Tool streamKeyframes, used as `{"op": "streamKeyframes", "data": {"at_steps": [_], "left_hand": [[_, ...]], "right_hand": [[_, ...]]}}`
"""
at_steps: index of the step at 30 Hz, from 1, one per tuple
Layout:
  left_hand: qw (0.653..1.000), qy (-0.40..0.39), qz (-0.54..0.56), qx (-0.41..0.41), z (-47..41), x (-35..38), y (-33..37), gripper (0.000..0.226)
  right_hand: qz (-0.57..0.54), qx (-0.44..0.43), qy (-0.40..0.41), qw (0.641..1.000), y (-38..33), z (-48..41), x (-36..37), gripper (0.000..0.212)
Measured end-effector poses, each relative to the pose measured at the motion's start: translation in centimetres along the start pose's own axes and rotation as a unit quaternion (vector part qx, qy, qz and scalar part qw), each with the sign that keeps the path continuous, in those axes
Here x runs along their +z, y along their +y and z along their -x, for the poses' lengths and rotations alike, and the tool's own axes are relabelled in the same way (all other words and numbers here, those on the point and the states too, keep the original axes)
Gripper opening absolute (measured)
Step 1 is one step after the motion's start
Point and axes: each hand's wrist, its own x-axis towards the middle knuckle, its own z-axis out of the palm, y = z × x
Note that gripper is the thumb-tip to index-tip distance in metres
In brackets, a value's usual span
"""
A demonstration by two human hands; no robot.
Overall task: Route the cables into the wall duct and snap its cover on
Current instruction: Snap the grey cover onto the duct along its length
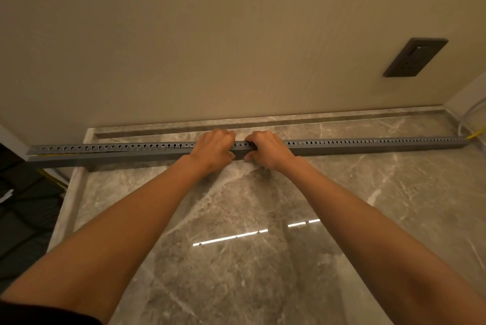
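Note:
A long grey slotted cable duct (368, 146) lies across the marble counter, parallel to the wall. At its middle, my left hand (214, 149) and my right hand (267, 149) grip it side by side, fingers curled over the top and thumbs on the front face. A flat grey cover strip (105, 159) runs along the front of the duct's left half. A yellow cable (476, 135) leaves the duct's right end, and another yellow stretch (52, 177) hangs below the left end. What lies inside the duct is hidden.
The beige wall carries a dark socket plate (415, 57) at the upper right. A clear tube (470, 117) curves in the right corner. The marble counter (249, 219) has a raised rim on the left; dark cushioned furniture (23, 206) sits beyond it.

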Motion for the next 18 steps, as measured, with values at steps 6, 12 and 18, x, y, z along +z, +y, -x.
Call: {"op": "streamKeyframes", "data": {"at_steps": [6,12,18], "left_hand": [[0.998,-0.047,-0.012,-0.043,0.6,-0.4,-1.8,0.030],[0.998,-0.016,0.019,-0.066,1.0,0.2,-2.1,0.025],[0.996,-0.021,0.062,-0.065,0.8,0.2,-2.3,0.024]], "right_hand": [[0.037,-0.012,0.021,0.999,-1.0,0.2,0.9,0.032],[0.048,-0.021,0.023,0.998,-1.5,0.2,0.6,0.027],[0.079,-0.014,0.003,0.997,-1.6,0.0,0.1,0.027]]}}
